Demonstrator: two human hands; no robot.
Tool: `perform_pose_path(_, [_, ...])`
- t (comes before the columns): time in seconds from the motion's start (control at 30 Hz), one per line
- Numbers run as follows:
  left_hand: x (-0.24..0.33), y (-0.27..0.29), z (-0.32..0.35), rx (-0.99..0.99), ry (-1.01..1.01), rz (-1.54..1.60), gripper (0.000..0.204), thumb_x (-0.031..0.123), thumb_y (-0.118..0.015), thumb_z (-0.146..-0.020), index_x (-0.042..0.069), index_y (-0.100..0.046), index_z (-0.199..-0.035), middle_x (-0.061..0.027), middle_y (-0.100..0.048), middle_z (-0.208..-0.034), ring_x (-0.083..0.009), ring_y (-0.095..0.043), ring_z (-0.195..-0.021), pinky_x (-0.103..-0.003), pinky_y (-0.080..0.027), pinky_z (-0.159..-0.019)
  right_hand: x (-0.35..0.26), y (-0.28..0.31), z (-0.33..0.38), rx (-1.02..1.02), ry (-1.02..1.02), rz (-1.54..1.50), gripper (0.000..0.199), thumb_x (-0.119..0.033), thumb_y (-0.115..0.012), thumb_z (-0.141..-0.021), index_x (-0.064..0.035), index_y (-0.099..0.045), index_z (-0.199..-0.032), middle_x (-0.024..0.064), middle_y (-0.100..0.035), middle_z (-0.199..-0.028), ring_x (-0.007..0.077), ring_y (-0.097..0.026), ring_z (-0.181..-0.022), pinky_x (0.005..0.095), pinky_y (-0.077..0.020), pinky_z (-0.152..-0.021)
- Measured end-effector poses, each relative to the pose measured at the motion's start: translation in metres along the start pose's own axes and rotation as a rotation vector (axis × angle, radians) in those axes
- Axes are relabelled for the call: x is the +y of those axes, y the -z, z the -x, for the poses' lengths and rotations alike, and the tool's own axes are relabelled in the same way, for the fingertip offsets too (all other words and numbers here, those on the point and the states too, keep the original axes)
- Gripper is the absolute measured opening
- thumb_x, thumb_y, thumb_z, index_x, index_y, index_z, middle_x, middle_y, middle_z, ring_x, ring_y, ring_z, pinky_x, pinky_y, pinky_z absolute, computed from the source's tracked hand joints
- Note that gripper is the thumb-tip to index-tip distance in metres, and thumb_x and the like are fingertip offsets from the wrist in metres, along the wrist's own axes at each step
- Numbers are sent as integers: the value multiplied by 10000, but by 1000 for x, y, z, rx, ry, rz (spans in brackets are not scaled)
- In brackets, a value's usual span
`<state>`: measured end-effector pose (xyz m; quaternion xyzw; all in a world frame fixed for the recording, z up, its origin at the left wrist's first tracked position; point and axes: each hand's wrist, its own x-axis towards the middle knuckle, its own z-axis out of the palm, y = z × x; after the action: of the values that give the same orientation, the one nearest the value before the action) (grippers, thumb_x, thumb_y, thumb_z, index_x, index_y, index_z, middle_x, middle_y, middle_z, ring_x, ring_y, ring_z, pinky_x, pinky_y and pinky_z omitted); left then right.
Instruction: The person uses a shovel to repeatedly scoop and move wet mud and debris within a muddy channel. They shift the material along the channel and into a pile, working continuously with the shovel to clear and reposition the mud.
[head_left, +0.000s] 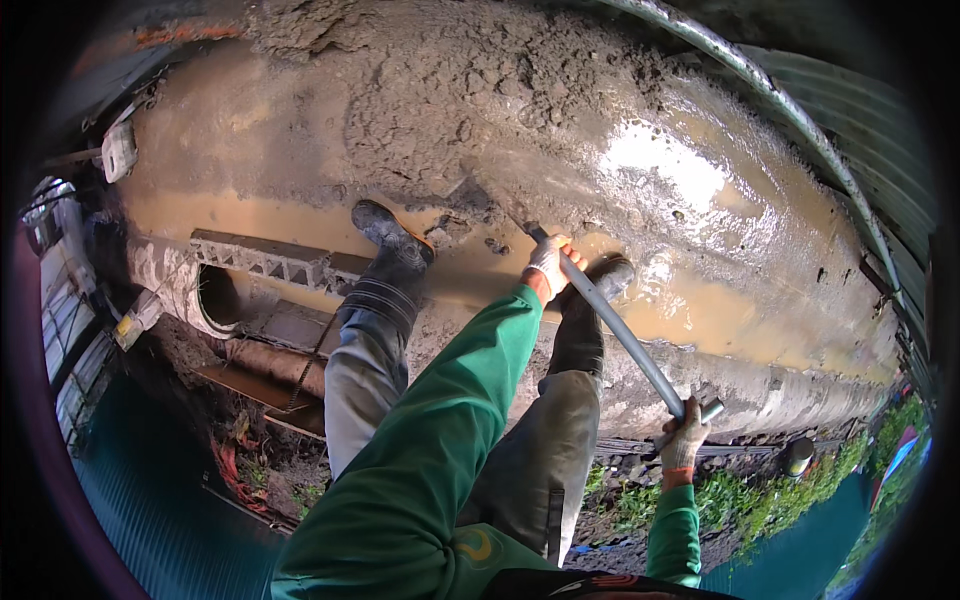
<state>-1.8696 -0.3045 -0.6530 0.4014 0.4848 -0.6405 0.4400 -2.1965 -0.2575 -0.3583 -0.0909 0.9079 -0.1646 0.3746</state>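
Observation:
Both of my gloved hands are closed round a shovel [630, 335] with a grey metal pipe shaft and a short crossbar grip. My left hand [552, 263] grips the shaft low down, near its dark lower end. At the top, my right hand [684, 437] wraps round the crossbar grip. The shaft slants down and away to the left. Its muddy blade [478, 192] meets the wet, lumpy mud [430, 120] beyond my boots and is hard to make out against it.
My black rubber boots [392, 240] stand at a strip of muddy brown water [700, 310]. To the left lie a hollow block [265, 260] and a round pipe opening [215, 297]. A metal pipe rail [790, 100] curves along the right beside corrugated sheeting [850, 110]. Green weeds [735, 495] grow behind me.

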Motion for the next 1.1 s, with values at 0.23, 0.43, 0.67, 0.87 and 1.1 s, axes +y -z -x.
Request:
perform_pose_path(0.23, [-6,27,-50,152,-146,-42,138,101,-613,-961,84,-512,-869,-20,-424,-714,-202,-420,-614,-403,-490,-704,107,-58,-118,84,-5,72,263,-199,-701,-958,-40,-541,-825,43,-555,-616,159,-513,-417,314,-376,-368])
perform_pose_path(0.43, [-58,30,-16,238,-273,-131,309,113,-579,-979,145,-372,-752,23,-245,-652,-160,-254,-539,-358,-376,-606,141,-9,-149,3,-83,-53,225,-134,-716,-915,-36,-526,-845,52,-554,-631,153,-496,-400,318,-360,-339])
perform_pose_path(0.67, [-191,-1,111,56,-176,-164,285,146,-599,-948,149,-429,-719,-5,-358,-633,-203,-401,-548,-413,-480,-630,96,178,-87,56,-105,-154,226,-176,-695,-925,-41,-524,-869,24,-511,-647,151,-435,-408,320,-339,-360])
perform_pose_path(0.87, [-335,-61,188,-47,42,-89,261,169,-609,-963,115,-443,-770,-28,-395,-663,-210,-432,-570,-411,-485,-612,7,371,5,311,81,-136,241,-194,-685,-909,-60,-503,-827,19,-481,-606,149,-421,-393,322,-337,-354])
perform_pose_path(1.1, [-366,-151,285,-251,236,108,193,176,-656,-949,96,-501,-867,-59,-508,-787,-251,-581,-708,-508,-603,-799,-161,436,151,363,545,11,235,-189,-617,-946,-28,-526,-801,13,-483,-589,119,-401,-375,299,-268,-343])
